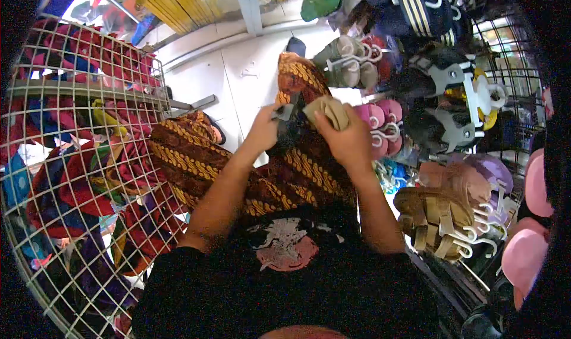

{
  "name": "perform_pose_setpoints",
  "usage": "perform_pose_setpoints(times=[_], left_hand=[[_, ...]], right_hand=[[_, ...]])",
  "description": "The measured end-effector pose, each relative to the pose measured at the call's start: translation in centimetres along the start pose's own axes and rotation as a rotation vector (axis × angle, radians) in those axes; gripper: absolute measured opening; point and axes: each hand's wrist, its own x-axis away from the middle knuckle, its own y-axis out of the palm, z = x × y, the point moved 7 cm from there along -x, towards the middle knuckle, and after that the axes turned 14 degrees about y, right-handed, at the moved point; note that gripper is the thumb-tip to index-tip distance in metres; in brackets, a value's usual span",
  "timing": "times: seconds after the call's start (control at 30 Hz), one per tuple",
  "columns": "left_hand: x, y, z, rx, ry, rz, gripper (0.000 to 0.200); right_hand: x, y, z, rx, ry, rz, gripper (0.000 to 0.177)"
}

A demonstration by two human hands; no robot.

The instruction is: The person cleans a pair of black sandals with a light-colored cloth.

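My right hand (348, 138) is closed around a tan, folded-looking piece (327, 111), its fingers pressed over the top. My left hand (264, 127) is closed at the edge of a small grey flat piece (284, 111), whose kind I cannot tell. A dark, slightly shiny thing (290, 133) hangs just below, between the two hands. Both hands are held over my lap, above brown and yellow patterned trousers (303, 166). The hands are a short way apart.
A wire grid rack (89, 89) with colourful cloth behind it stands on the left. To the right hang brown sandals (431, 217), pink sandals (380, 116) and grey-green footwear (348, 62) on white hooks. White floor tiles (229, 71) lie ahead, with a small white hanger (250, 73).
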Motion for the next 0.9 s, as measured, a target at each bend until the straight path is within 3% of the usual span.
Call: perform_pose_setpoints(times=[0.07, 0.1, 0.17, 0.23, 0.33, 0.4, 0.47, 0.5, 0.53, 0.57, 0.63, 0.73, 0.77, 0.87, 0.9], left_hand=[[0.8, 0.0, -1.7, -0.007, -0.07, 0.125, 0.029], [0.8, 0.0, -1.9, 0.073, -0.129, 0.154, 0.03], [0.5, 0.8, -2.8, 0.556, -0.316, 0.055, 0.03], [-0.1, 0.2, 1.3, 0.38, -0.178, 0.085, 0.026], [-0.3, -0.1, 0.1, 0.375, -0.082, 0.185, 0.019], [0.0, 0.0, -0.1, 0.47, -0.193, 0.166, 0.021], [0.2, -0.3, -0.7, 0.304, -0.056, 0.157, 0.036], [1.2, 0.1, -2.6, 0.183, 0.041, 0.19, 0.04], [0.5, -0.4, 0.0, 0.061, 0.136, 0.221, 0.044], [0.3, -0.1, 0.0, 0.219, -0.125, 0.104, 0.049], [0.7, -0.2, -0.6, 0.243, -0.003, 0.262, 0.044], [-0.6, -0.9, 1.8, 0.57, -0.138, 0.338, 0.039], [-0.9, -0.8, 2.5, 0.725, -0.207, 0.355, 0.04], [-0.1, -0.9, 1.9, 0.109, 0.104, 0.242, 0.042], [0.5, -0.4, 0.4, 0.32, 0.027, 0.251, 0.047]], right_hand=[[0.4, 0.4, -0.2, -0.059, -0.128, -0.049, 0.043], [0.4, 0.5, -0.6, -0.002, -0.057, -0.071, 0.045], [-1.2, 0.3, -0.1, 0.097, 0.04, -0.008, 0.044], [-2.8, 0.3, 0.4, 0.143, 0.086, 0.031, 0.045], [-2.2, -0.2, -0.8, 0.05, 0.044, 0.011, 0.044], [-0.9, 0.2, -2.0, 0.023, -0.093, -0.102, 0.045], [0.3, 0.8, -3.3, 0.052, -0.233, -0.194, 0.052], [-0.5, 1.4, -2.6, 0.055, -0.246, -0.176, 0.053], [-1.7, 1.1, -2.7, 0.075, -0.193, -0.121, 0.053], [-3.0, 0.7, -2.8, 0.094, -0.132, -0.069, 0.054], [-3.9, -0.4, -3.1, 0.175, -0.061, 0.041, 0.059], [-1.7, -1.1, -4.9, 0.069, -0.196, -0.088, 0.052], [-1.0, -0.3, -5.2, 0.186, -0.264, -0.136, 0.052], [-0.7, 0.6, -5.4, 0.167, -0.115, -0.153, 0.056], [-2.5, 0.8, -4.0, 0.127, -0.029, 0.011, 0.06]])
